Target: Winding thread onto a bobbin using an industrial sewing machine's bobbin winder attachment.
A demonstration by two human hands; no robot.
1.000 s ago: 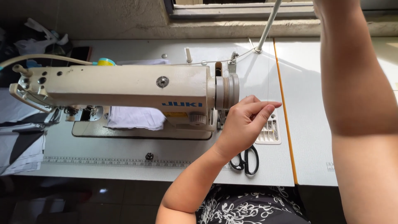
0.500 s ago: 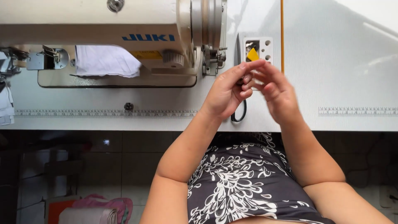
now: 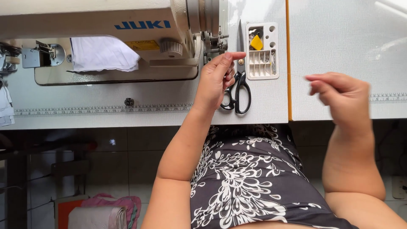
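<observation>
Black handles: a pair of scissors (image 3: 240, 87) lies flat on the white table (image 3: 339, 51), blades pointing away from the person, just right of the sewing machine (image 3: 101, 25).
Head view, left hand: the left hand (image 3: 216, 80) hangs over the scissors' handles, forefinger stretched out toward the blades, the other fingers curled loosely; it covers part of the left handle loop, and whether a fingertip touches the scissors cannot be told.
Head view, right hand: the right hand (image 3: 341, 97) is raised above the table's right part, well apart from the scissors, thumb and forefinger drawn close together; it is blurred, so anything pinched between them cannot be made out.
Tray: a white compartment tray (image 3: 263, 51) sits just beside the scissors' blades, with a yellow piece (image 3: 256, 42) in an upper compartment; its smaller contents are too small to tell.
Machine: cream-coloured, its top and left end cut off by the frame; a folded white cloth (image 3: 101, 53) lies under its arm.
Table edge: a printed ruler strip (image 3: 106, 110) runs along the front edge, and an orange seam (image 3: 288, 59) divides the tabletop.
Below: a dark floor and a pink bundle (image 3: 114, 208), partly cut off at the bottom.
</observation>
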